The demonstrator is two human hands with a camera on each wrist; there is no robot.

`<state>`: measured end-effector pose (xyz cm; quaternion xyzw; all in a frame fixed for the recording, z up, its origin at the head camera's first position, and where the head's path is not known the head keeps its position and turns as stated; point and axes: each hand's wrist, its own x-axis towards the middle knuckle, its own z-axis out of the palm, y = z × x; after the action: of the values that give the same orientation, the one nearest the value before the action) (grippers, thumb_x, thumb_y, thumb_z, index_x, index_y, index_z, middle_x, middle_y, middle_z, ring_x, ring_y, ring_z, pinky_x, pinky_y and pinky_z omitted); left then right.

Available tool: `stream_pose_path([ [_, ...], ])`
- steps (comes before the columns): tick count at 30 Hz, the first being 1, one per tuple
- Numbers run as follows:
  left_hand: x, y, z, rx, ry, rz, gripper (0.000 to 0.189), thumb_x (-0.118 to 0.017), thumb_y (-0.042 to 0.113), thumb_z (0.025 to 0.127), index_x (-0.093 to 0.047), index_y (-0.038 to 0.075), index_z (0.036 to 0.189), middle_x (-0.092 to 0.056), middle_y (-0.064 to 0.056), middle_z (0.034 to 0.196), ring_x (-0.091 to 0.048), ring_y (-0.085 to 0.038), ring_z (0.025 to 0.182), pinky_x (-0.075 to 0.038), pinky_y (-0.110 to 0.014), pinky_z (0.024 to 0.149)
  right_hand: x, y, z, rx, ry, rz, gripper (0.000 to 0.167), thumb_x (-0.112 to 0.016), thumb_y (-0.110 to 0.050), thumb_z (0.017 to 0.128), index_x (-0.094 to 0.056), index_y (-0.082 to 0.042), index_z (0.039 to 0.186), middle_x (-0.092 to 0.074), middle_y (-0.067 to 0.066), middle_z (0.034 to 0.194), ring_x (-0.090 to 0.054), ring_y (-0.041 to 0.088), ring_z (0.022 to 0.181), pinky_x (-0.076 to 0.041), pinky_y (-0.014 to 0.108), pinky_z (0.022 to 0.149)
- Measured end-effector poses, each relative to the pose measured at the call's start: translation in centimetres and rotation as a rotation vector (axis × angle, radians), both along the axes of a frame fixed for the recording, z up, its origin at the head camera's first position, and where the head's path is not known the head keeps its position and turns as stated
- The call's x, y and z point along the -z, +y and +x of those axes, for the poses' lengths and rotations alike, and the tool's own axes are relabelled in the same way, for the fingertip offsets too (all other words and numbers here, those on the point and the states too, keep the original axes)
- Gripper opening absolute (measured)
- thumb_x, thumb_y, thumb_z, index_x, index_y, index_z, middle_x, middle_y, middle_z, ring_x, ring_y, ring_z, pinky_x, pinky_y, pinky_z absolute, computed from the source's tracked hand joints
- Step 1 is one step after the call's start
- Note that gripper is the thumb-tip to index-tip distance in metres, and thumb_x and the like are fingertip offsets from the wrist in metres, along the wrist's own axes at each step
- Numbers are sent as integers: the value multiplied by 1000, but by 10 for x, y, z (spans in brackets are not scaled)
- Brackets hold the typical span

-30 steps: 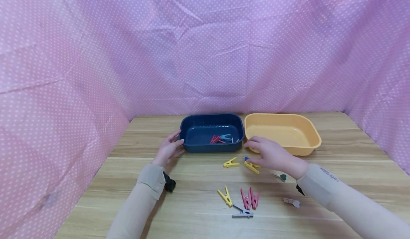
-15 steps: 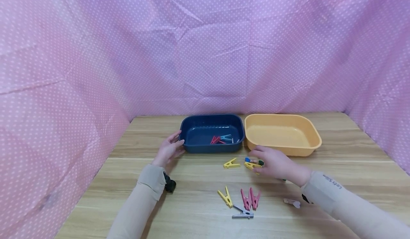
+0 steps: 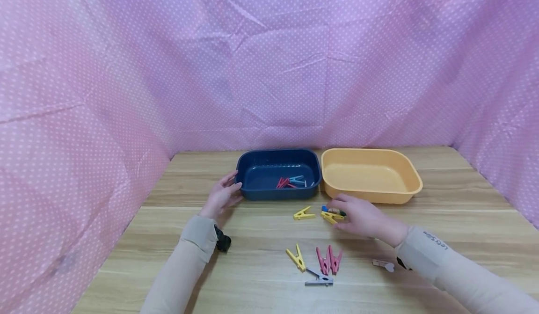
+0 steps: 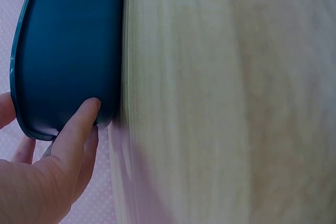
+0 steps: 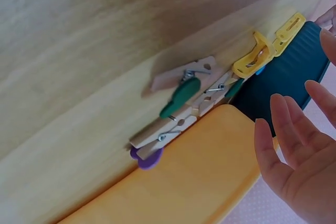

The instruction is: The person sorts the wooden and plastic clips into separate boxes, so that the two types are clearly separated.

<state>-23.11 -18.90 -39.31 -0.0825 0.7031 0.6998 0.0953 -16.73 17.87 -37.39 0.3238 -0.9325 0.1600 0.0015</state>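
My left hand (image 3: 221,197) rests against the left end of the navy box (image 3: 280,195), its fingers fairly straight; the left wrist view shows a fingertip on the box's outer wall. Over the table in front of the yellow box (image 3: 375,197) is my right hand (image 3: 364,218). Its fingers look loosely extended in the right wrist view, with nothing in them. Close to those fingertips lie a yellow clothespin (image 3: 331,217) and a wooden clothespin with a blue end (image 3: 324,208). Wooden clothespins with a green heart (image 5: 185,94) and a purple heart (image 5: 151,158) lie beside the yellow box.
Nearer me lie a yellow clothespin (image 3: 296,259), pink clothespins (image 3: 324,261), a grey clothespin (image 3: 320,280) and a wooden clothespin with a pale heart (image 3: 383,265). Another yellow clothespin (image 3: 304,214) is before the navy box. Red clothespins (image 3: 283,183) and a blue clothespin (image 3: 297,180) lie inside it.
My right hand has drawn back slightly toward me and right, uncovering more of the blue-ended wooden clothespin. A green-heart clothespin seen earlier below that hand no longer shows there. The left hand stays put.
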Motion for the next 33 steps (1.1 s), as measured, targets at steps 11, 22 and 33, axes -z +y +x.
stream_pose_path([
  [11, -3, 0, -2, -8, -16, -4, 53, -49, 8, 98, -33, 19, 148, -26, -16, 154, -41, -33, 132, -42, -48, 102, 7, -2, -5, 14, -57, 41, 42, -80, -24, 75, -66, -10, 112, -60, 5, 110, -58, 14, 88, -54, 37, 79],
  [22, 0, -1, -2, -10, -12, -1, 55, -50, 7, 98, -31, 17, 149, -25, -17, 154, -40, -34, 133, -41, -50, 102, 8, -4, -5, 19, -83, 55, 39, -80, -22, 75, -66, -10, 110, -60, 5, 109, -57, 14, 88, -53, 39, 81],
  [33, -1, 0, 1, -12, -12, -22, 54, -51, 9, 98, -33, 18, 148, -27, -16, 154, -44, -33, 130, -43, -47, 101, 14, -6, -7, -34, -3, 91, 36, -81, -15, 72, -68, -10, 106, -62, 4, 102, -56, 13, 81, -54, 34, 73],
])
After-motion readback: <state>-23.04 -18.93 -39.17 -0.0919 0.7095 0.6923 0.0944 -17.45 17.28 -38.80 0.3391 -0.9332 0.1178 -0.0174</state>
